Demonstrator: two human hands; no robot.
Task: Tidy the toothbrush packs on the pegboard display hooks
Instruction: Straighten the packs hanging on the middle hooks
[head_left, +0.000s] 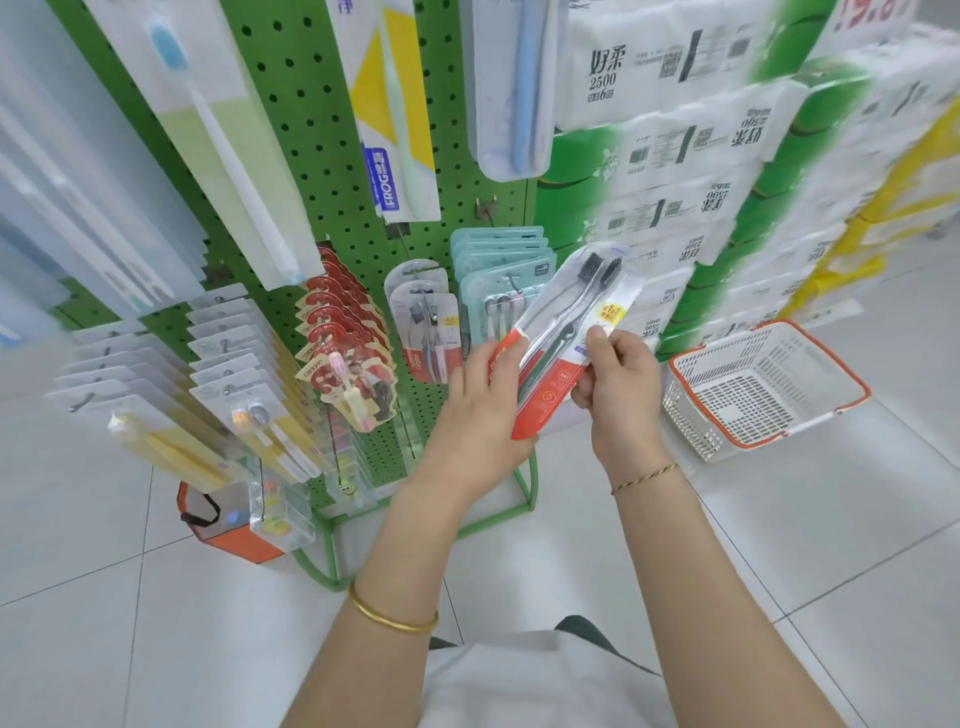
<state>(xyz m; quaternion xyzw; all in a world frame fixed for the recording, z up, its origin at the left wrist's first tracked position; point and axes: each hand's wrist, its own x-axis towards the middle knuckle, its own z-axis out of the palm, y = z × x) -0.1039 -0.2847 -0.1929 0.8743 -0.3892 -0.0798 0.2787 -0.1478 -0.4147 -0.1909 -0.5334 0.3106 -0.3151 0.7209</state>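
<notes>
A red-and-clear toothbrush pack (569, 332) with two black-bristled brushes is held tilted in front of the green pegboard (332, 171). My left hand (483, 405) grips its lower left edge. My right hand (618, 384) pinches its right edge with thumb on top. Behind it, matching red-based packs (428, 322) hang on a hook, with teal packs (501, 260) to their right. Red kids' packs (345, 332) and white packs (234, 364) hang further left.
A white and orange shopping basket (763, 389) sits on the tiled floor at right. Stacked tissue packs (675, 156) stand behind it. An orange box (228, 525) sits by the stand's green foot (322, 561). Long packs hang overhead.
</notes>
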